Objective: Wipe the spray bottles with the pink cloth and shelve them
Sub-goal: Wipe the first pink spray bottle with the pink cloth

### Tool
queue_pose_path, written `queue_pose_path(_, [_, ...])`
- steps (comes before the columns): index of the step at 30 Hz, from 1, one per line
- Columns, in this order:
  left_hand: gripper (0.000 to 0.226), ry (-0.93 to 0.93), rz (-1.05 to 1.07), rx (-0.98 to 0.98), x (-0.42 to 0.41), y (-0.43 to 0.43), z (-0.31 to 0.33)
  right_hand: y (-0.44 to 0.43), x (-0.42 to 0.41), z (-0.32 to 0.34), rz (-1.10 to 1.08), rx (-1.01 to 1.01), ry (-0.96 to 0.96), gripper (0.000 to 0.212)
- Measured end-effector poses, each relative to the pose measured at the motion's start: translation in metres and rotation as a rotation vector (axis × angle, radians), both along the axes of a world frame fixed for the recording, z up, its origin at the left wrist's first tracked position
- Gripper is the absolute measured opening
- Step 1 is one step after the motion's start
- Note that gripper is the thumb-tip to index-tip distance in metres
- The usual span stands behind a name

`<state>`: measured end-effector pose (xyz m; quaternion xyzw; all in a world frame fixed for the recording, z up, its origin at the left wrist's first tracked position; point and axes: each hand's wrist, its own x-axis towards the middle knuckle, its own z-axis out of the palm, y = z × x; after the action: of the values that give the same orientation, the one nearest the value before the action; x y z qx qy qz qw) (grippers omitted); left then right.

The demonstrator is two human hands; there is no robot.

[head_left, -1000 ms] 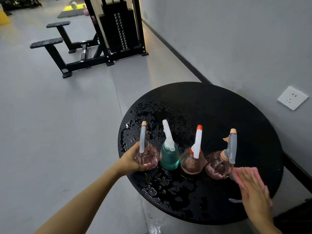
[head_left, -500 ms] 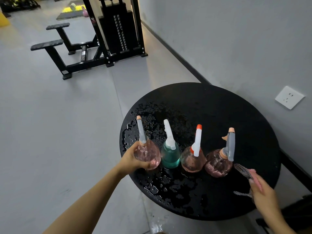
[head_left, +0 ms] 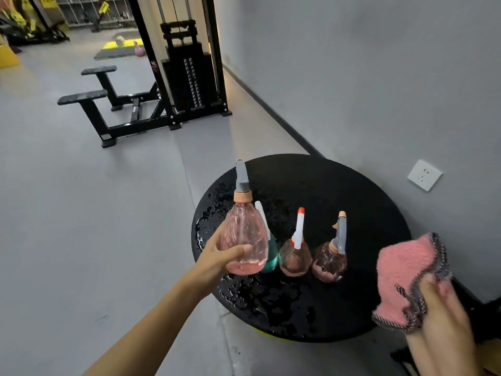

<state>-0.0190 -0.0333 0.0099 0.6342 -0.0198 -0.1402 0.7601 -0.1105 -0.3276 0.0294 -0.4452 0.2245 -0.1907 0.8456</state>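
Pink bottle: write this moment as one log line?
left hand: holds pink spray bottle up | right hand: grips pink cloth | table: wet, three other bottles standing | wiping: not started

Gym: weight-stack machine [head_left: 187,77], benches [head_left: 89,97]

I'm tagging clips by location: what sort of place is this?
Most likely a gym: a black weight-stack cable machine, a black padded bench beside it, and a pink kettlebell by a grey and yellow floor mat farther back.
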Motion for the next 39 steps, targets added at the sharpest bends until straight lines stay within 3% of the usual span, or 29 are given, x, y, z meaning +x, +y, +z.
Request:
queue_pose_path(5, [0.084,-0.023,-0.013,-0.055,-0.020,-0.029,0.032,0.037,0.008,0.069,0.159,0.055,-0.109,0.032])
queue_pose_path(11, [0.077,-0.064,-0.020,-0.100,-0.039,-0.051,0.058,0.071,0.016,0.101,0.299,-0.135,-0.196,0.029])
queue_pose_path(14, [0.083,-0.094,-0.045,-0.115,-0.046,-0.060,0.067,0.083,0.015,0.107,0.299,-0.484,-0.225,0.033])
queue_pose_path(18, [0.063,-0.145,-0.034,-0.104,-0.058,-0.076,0.082,0.101,0.014,0.115,0.371,-0.900,-0.305,0.044])
queue_pose_path(22, [0.041,-0.205,0.052,-0.058,-0.064,-0.090,0.089,0.107,0.007,0.110,0.410,-1.482,-0.284,0.065])
queue_pose_path(26, [0.042,-0.201,0.102,-0.101,-0.065,-0.092,0.096,0.101,-0.022,0.109,0.380,-1.733,-0.223,0.063])
queue_pose_path(31, [0.018,-0.220,0.156,-0.093,-0.066,-0.095,0.100,0.110,-0.040,0.090,0.295,-1.807,-0.208,0.059])
queue_pose_path(36, [0.045,-0.134,0.025,-0.145,-0.079,-0.103,0.103,0.106,0.004,0.117,0.357,-1.571,-0.177,0.054])
queue_pose_path(39, [0.037,-0.136,0.039,-0.183,-0.086,-0.102,0.105,0.109,-0.001,0.119,0.338,-1.638,-0.214,0.054])
